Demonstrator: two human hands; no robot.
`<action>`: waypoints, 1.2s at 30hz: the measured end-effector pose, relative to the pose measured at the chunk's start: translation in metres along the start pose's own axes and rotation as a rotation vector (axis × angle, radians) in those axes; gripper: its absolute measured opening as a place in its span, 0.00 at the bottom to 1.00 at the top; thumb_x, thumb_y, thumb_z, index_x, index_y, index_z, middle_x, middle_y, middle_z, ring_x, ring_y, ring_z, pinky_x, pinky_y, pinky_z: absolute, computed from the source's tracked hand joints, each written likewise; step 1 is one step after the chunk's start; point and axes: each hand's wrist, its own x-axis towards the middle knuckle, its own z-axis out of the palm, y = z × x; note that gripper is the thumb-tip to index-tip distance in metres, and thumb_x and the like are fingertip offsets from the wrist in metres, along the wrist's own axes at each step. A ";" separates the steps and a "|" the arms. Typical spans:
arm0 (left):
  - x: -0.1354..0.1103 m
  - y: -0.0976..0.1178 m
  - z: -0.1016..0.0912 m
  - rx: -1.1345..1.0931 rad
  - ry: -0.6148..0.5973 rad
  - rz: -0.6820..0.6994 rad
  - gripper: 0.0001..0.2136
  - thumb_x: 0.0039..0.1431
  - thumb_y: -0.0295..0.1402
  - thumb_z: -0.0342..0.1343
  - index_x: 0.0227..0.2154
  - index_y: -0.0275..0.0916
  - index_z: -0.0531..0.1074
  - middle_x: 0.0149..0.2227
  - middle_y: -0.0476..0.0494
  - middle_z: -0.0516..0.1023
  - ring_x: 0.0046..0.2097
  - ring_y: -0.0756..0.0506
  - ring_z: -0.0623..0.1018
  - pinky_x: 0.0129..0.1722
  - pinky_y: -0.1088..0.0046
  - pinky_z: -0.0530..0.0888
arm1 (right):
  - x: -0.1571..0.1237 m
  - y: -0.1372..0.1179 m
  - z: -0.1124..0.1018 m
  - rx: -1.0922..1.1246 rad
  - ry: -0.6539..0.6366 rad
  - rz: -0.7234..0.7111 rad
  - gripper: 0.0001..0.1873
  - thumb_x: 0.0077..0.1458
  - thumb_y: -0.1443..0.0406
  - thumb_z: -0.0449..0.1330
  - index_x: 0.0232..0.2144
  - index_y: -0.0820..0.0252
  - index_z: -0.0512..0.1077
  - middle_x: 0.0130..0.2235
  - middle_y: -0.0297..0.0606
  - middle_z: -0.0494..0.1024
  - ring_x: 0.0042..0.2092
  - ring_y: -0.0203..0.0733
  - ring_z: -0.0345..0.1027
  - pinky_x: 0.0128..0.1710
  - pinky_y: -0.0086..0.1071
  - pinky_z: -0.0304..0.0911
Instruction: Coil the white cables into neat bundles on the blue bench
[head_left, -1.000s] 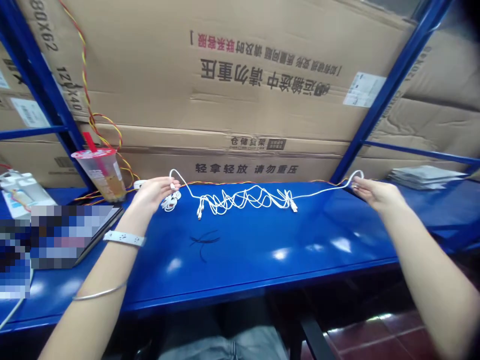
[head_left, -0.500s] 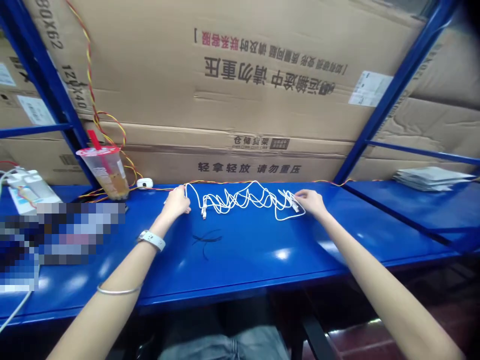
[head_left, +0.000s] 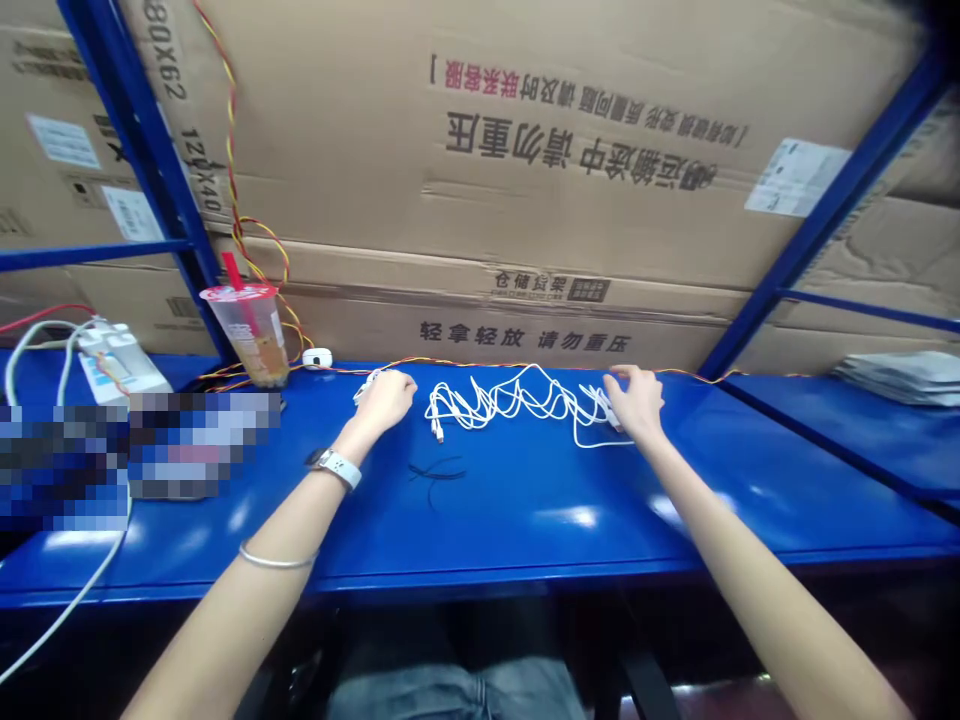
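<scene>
Blue steel table: your left hand on white cable, right hand on white plug, well apart, grip unclear.

The head-worn camera faces forward and down, close above the blue bench.
</scene>
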 end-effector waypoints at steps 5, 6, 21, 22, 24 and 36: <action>0.004 -0.031 -0.014 0.140 0.099 -0.164 0.08 0.55 0.31 0.54 0.32 0.38 0.78 0.39 0.34 0.79 0.44 0.38 0.76 0.41 0.69 0.70 | -0.010 -0.055 -0.006 0.172 0.099 -0.104 0.14 0.54 0.63 0.54 0.43 0.59 0.71 0.48 0.48 0.72 0.52 0.52 0.61 0.52 0.49 0.56; 0.003 -0.035 -0.014 0.159 0.076 -0.178 0.07 0.53 0.34 0.57 0.31 0.37 0.77 0.39 0.33 0.78 0.44 0.37 0.76 0.40 0.69 0.70 | -0.013 -0.067 -0.006 0.199 0.104 -0.142 0.13 0.54 0.64 0.54 0.42 0.59 0.71 0.47 0.47 0.72 0.51 0.52 0.62 0.52 0.48 0.57; -0.002 -0.033 -0.014 0.142 0.144 -0.241 0.05 0.51 0.30 0.56 0.24 0.35 0.74 0.35 0.29 0.76 0.43 0.31 0.76 0.37 0.65 0.69 | -0.062 -0.189 0.016 0.582 -0.063 -0.409 0.10 0.52 0.68 0.55 0.38 0.57 0.71 0.42 0.43 0.74 0.47 0.48 0.67 0.51 0.43 0.61; -0.001 -0.034 -0.017 0.064 0.146 -0.268 0.07 0.50 0.32 0.57 0.20 0.36 0.72 0.30 0.32 0.76 0.41 0.33 0.77 0.35 0.67 0.68 | -0.065 -0.190 0.019 0.613 -0.088 -0.394 0.10 0.52 0.68 0.55 0.38 0.57 0.71 0.42 0.43 0.74 0.46 0.47 0.68 0.50 0.42 0.62; 0.001 -0.032 -0.022 -0.224 0.136 -0.333 0.10 0.47 0.33 0.58 0.15 0.36 0.70 0.22 0.39 0.73 0.36 0.38 0.76 0.32 0.70 0.67 | -0.072 -0.192 0.027 0.675 -0.162 -0.346 0.10 0.52 0.67 0.55 0.38 0.58 0.72 0.41 0.43 0.75 0.45 0.46 0.69 0.49 0.40 0.63; -0.015 0.030 -0.020 -1.415 -0.433 -0.082 0.13 0.49 0.35 0.64 0.36 0.32 0.76 0.36 0.39 0.79 0.39 0.43 0.80 0.42 0.65 0.75 | -0.098 -0.189 0.038 1.109 -0.671 -0.024 0.20 0.46 0.54 0.65 0.38 0.61 0.76 0.37 0.41 0.79 0.36 0.42 0.71 0.35 0.34 0.64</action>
